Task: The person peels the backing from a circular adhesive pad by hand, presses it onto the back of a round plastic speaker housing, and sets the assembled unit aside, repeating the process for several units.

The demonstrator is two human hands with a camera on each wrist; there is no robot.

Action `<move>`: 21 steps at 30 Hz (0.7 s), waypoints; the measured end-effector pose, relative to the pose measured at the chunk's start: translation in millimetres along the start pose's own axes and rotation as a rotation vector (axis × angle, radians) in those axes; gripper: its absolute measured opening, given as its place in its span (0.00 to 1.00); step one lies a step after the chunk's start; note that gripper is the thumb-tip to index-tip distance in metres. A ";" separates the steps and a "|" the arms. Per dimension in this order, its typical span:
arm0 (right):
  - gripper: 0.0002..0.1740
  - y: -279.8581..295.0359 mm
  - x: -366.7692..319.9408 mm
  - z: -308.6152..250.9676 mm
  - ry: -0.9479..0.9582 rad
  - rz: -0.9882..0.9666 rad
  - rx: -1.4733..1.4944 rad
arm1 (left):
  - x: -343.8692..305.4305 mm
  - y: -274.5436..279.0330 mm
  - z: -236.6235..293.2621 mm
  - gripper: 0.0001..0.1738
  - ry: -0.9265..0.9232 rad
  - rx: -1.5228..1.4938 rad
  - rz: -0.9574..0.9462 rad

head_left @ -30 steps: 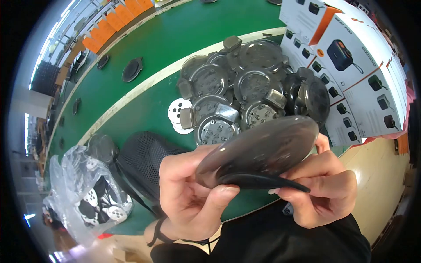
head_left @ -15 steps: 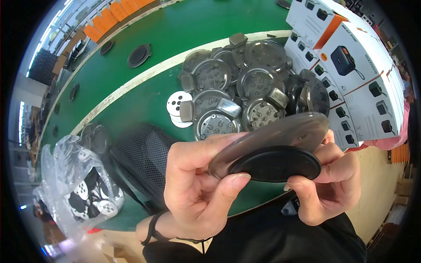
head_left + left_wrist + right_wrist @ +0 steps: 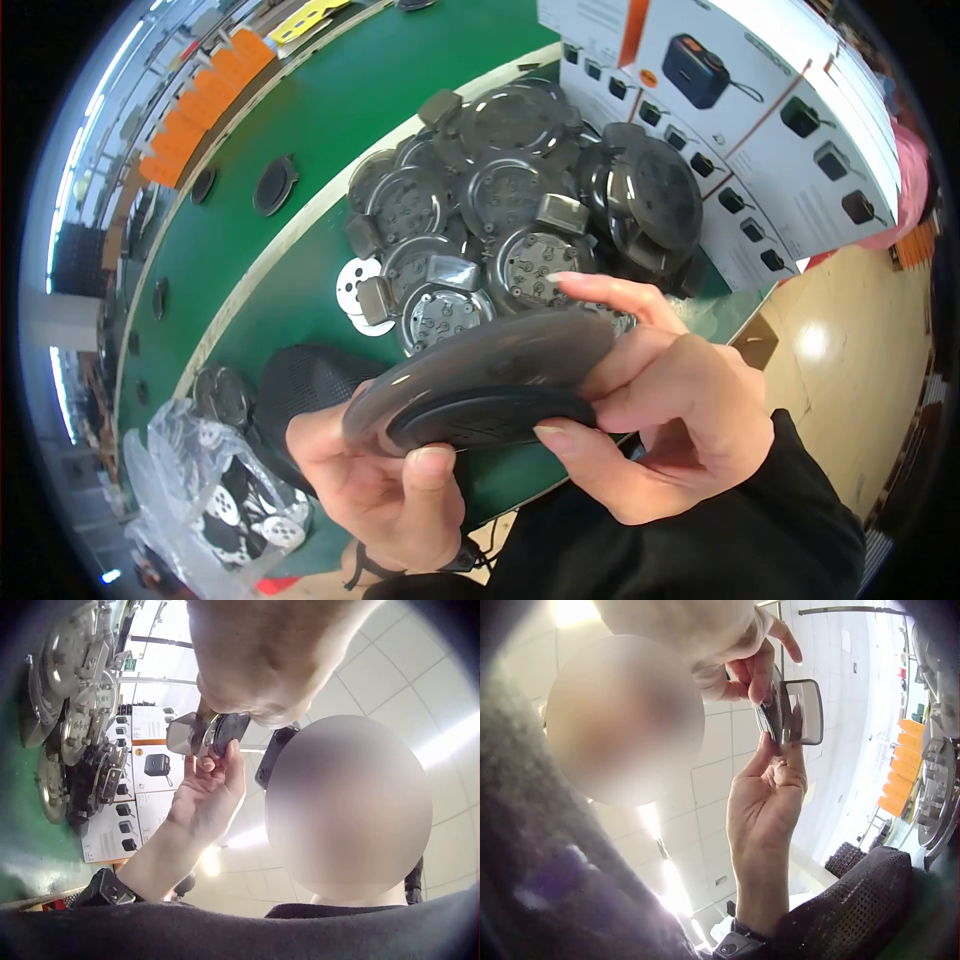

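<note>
A smoky see-through round cover [image 3: 500, 345] is held up over the table's near edge, with a flat black disc [image 3: 495, 418] lying along its near face. My left hand [image 3: 385, 490] grips the left side of both, thumb on the disc's lower edge. At the right end, my right hand [image 3: 680, 430] pinches the disc and cover between thumb and curled fingers, its index finger stretched out. In the right wrist view a boxy clear tab [image 3: 810, 712] sticks out from the cover's far side. The left wrist view shows the black disc [image 3: 229, 731] edge-on by the right thumb.
Similar smoky round housings [image 3: 510, 190] lie heaped beyond my hands. White perforated discs [image 3: 355, 290] sit left of the heap, near a black mesh bag [image 3: 310, 385] and a plastic bag [image 3: 190, 500] of parts. Printed boxes [image 3: 740, 120] stand at the right. Black round pieces [image 3: 275, 185] lie farther back.
The black disc's right end, earlier tilted away from the cover, now lies closer along it. My right index finger has straightened outward. The view has swung, so the heap appears farther left.
</note>
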State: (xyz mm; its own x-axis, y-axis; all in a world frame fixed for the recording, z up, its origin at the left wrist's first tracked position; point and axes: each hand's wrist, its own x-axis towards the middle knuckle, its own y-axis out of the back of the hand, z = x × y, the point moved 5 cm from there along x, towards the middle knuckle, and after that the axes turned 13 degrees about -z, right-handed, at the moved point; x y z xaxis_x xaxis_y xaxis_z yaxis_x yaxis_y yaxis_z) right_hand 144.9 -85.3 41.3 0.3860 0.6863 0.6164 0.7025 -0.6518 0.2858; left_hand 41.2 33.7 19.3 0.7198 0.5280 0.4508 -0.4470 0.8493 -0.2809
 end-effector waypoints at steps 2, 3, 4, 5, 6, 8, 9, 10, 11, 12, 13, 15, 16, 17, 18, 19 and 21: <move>0.14 1.3 -0.5 2.6 0.033 0.033 0.013 | -4.5 4.6 -1.9 0.29 0.001 0.138 -0.116; 0.13 1.7 -0.6 3.2 0.067 0.080 0.017 | -4.7 3.9 -2.0 0.29 0.008 0.162 -0.102; 0.13 1.6 -0.1 3.5 0.071 0.102 0.024 | -4.8 3.7 -2.1 0.29 0.014 0.186 -0.087; 0.13 1.7 0.2 3.6 0.075 0.124 0.030 | -4.8 4.0 -2.2 0.29 -0.022 0.172 -0.120; 0.12 1.7 0.5 3.7 0.080 0.143 0.038 | -4.6 3.6 -2.1 0.29 -0.014 0.197 -0.107; 0.12 1.4 1.5 4.9 0.073 0.169 0.054 | -4.4 3.1 -1.3 0.29 0.000 0.250 -0.077; 0.12 1.2 1.5 5.4 0.069 0.181 0.063 | -4.6 4.2 -1.1 0.29 0.000 0.270 -0.076; 0.12 1.0 1.4 6.2 0.063 0.184 0.066 | -4.2 4.8 -1.6 0.29 -0.009 0.266 -0.084; 0.12 0.7 1.1 7.0 0.058 0.188 0.068 | -4.0 5.6 -2.3 0.29 -0.018 0.263 -0.091; 0.12 0.2 0.8 7.7 0.050 0.193 0.070 | -4.0 5.9 -2.5 0.29 -0.024 0.259 -0.099; 0.12 -0.3 0.5 8.4 0.042 0.197 0.071 | -4.1 6.1 -2.8 0.29 -0.020 0.261 -0.099; 0.12 -0.9 1.6 9.4 0.021 0.204 0.063 | -4.3 6.1 -2.9 0.28 -0.015 0.265 -0.097; 0.12 -1.2 2.3 9.9 0.005 0.207 0.054 | -3.8 5.7 -2.8 0.28 -0.021 0.280 -0.100; 0.12 -1.4 3.3 10.3 -0.019 0.208 0.037 | -3.2 5.3 -2.9 0.28 -0.029 0.294 -0.103; 0.12 -0.9 5.1 10.5 -0.054 0.186 0.005 | -2.7 4.9 -2.5 0.28 -0.036 0.309 -0.105; 0.12 -0.5 6.8 10.6 -0.088 0.163 -0.027 | -2.9 4.2 -3.6 0.27 -0.009 0.307 -0.099; 0.13 3.2 12.8 10.0 -0.178 0.059 -0.137 | -3.6 2.1 -5.1 0.26 0.039 0.304 -0.086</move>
State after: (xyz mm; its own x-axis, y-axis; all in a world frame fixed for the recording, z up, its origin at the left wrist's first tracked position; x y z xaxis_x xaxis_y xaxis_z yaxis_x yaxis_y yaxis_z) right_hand 158.1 -75.4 42.8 0.5316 0.6843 0.4992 0.5929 -0.7215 0.3576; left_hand 40.3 33.6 12.7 0.7792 0.4587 0.4271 -0.5176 0.8553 0.0256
